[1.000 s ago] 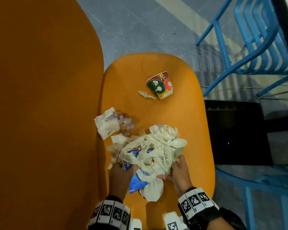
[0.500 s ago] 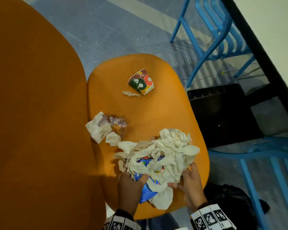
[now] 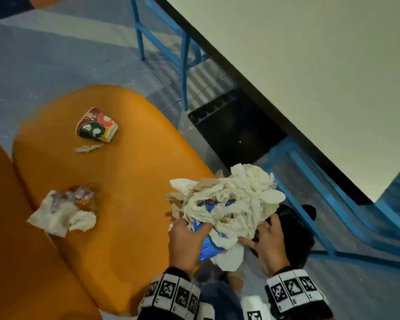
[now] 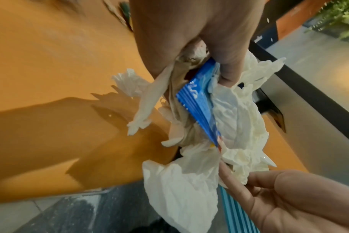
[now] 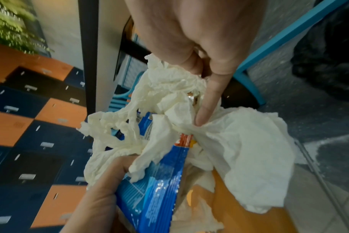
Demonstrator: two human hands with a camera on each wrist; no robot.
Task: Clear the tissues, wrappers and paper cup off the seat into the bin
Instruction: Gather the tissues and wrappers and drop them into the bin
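Note:
Both hands hold a loose bundle of white tissues [image 3: 236, 195] wrapped round a blue wrapper [image 3: 211, 247] at the right edge of the orange seat [image 3: 129, 181]. My left hand [image 3: 187, 236] grips the wrapper and tissues from the left, as the left wrist view shows at the blue wrapper [image 4: 197, 100]. My right hand [image 3: 268, 241] curls round the bundle's right side, one finger pressed into the tissue [image 5: 239, 141]. A crushed paper cup [image 3: 96, 125] and a tissue scrap [image 3: 88, 148] lie far back on the seat. A tissue with a clear wrapper [image 3: 62, 213] lies at the seat's left.
A black bag [image 3: 296, 229] sits on the floor right under the bundle and my right hand. A black box [image 3: 236, 132] stands further back by the wall. Blue metal chair frames [image 3: 321, 204] run along the right. The orange backrest [image 3: 9, 250] rises at the left.
Both hands have carried the bundle to the right, from the middle of the seat to its right edge over the black bag. The cup and the other tissues have stayed put.

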